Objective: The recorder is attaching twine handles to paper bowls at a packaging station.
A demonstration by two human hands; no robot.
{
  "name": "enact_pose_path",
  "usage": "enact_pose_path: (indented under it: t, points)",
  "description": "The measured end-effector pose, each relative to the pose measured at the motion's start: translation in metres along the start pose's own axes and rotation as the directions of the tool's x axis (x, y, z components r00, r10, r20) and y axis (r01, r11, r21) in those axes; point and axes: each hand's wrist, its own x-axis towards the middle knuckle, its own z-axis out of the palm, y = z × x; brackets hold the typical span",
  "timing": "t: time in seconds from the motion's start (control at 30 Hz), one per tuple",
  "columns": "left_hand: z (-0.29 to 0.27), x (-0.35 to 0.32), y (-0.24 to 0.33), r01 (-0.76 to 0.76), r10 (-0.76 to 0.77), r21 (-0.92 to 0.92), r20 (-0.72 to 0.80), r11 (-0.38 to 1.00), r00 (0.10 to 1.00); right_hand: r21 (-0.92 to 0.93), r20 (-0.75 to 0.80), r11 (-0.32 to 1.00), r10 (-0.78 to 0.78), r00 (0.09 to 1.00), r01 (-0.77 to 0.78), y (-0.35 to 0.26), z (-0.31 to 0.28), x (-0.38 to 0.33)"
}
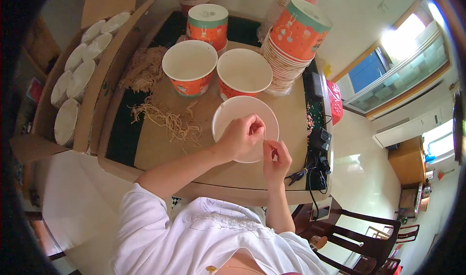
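My left hand (241, 135) is closed in a pinch over a white paper bucket (224, 113), whose open mouth faces up. Just to its right, nearer me, my right hand (276, 162) also has its fingers pressed together. A thin strand of string (264, 136) seems to run between the fingertips of both hands; its ends are hidden. Left of the bucket lies a loose tangle of tan strings (167, 122), with a thicker bundle of strings (144, 71) behind it. Two orange-sided paper buckets (189, 61) (244, 72) stand open just beyond.
Upside-down orange buckets (208, 25) and a tall bucket stack (291, 46) stand at the back. An open carton (104, 80) of several white stacks is at the left. Black cables with an adapter (320, 140) lie along the right edge, near a red basket (334, 101). A dark chair (361, 236) stands lower right.
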Motion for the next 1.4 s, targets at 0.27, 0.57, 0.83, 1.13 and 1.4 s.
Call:
enact_pose_path:
  t: [0.27,0.57,0.83,1.13,1.4]
  points:
    - [-0.016,-0.003,0.011,-0.109,0.071,0.21,0.179,0.972,0.981,0.108,-0.077,0.988,0.115,0.99,-0.106,0.003,0.001,-0.005]
    - [-0.016,-0.02,0.048,-0.168,0.129,0.223,0.18,0.96,0.975,0.086,0.018,0.996,-0.039,0.999,0.037,-0.015,-0.017,0.005]
    - [-0.011,-0.031,0.063,-0.101,0.111,-0.094,0.107,0.99,0.988,0.073,0.004,0.997,0.001,1.0,-0.001,0.012,-0.024,-0.012]
    - [-0.025,-0.025,0.055,-0.264,0.226,0.386,0.143,0.884,0.964,0.39,0.174,0.878,0.224,0.959,-0.276,-0.021,-0.028,0.025]
    - [-0.079,-0.012,-0.004,0.164,-0.193,0.29,0.076,0.943,0.978,-0.255,0.043,0.959,-0.114,0.992,0.122,-0.003,-0.012,0.044]
